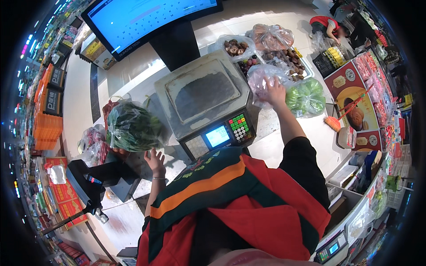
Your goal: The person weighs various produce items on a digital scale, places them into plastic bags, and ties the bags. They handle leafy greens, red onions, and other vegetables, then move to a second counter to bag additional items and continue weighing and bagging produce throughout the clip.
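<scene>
My right hand (275,91) lies on a clear plastic bag (261,79) with pale pinkish contents, right of the weighing scale (206,93). Its fingers are on the bag; whether they grip it is not clear. Beside that hand sits a bag of green produce (305,98). My left hand (155,163) is empty with fingers apart, just below a bag of leafy greens (131,126). Nothing rests on the scale's worn metal plate, and its small display (217,136) is lit.
Behind the scale stands a lit monitor (149,23). Bags of mushrooms (235,48) and brown produce (296,63) crowd the back right. A black device on a stand (85,183) is at left, near bagged reddish produce (95,143). A person in red (327,28) crouches at far right.
</scene>
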`<state>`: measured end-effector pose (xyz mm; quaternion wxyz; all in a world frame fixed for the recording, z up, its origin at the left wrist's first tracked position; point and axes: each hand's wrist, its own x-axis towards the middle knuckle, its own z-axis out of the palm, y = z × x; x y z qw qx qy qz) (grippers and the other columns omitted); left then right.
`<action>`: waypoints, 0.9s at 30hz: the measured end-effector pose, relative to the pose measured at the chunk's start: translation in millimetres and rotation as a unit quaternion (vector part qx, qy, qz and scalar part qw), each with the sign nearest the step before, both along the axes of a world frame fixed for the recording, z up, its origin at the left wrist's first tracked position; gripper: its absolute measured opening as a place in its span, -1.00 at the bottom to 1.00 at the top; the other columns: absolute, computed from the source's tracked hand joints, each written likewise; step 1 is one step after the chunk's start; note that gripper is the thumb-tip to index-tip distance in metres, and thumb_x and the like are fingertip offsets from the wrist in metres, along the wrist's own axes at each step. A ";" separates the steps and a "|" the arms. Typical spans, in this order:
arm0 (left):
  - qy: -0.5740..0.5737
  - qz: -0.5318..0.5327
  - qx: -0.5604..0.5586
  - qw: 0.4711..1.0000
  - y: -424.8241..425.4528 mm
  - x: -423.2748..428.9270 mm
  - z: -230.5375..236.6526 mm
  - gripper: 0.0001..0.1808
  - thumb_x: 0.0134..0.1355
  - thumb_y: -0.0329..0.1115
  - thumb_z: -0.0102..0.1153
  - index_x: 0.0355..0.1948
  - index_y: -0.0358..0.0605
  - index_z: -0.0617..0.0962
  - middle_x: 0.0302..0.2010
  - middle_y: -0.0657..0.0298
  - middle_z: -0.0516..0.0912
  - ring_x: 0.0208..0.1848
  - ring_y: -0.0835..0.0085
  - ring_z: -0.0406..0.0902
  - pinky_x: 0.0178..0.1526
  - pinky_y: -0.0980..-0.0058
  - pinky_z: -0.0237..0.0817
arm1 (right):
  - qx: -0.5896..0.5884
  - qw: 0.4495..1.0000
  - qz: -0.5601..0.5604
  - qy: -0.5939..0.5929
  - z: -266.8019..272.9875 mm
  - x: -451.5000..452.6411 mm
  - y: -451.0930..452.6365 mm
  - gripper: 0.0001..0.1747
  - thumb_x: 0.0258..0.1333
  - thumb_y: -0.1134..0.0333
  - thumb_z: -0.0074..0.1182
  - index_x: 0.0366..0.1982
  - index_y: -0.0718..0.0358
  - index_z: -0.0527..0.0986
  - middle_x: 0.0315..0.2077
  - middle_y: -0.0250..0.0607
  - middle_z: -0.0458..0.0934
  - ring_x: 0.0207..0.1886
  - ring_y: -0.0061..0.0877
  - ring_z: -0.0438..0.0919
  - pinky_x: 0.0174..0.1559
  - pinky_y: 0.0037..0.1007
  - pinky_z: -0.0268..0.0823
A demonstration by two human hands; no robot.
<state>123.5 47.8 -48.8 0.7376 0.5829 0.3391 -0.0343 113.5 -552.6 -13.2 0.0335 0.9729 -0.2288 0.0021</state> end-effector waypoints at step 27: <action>0.079 -0.528 0.069 0.842 5.5 -169.4 36.2 -0.37 0.33 -0.33 0.13 0.35 -0.23 0.21 0.23 0.13 0.39 0.24 0.40 0.34 0.19 0.49 0.25 | 0.519 0.603 0.137 -0.590 205.6 -23.6 14.6 -0.75 0.10 0.49 0.08 -0.12 0.30 0.52 -0.31 -0.26 0.63 -0.29 -0.60 0.59 -0.25 -0.60 0.42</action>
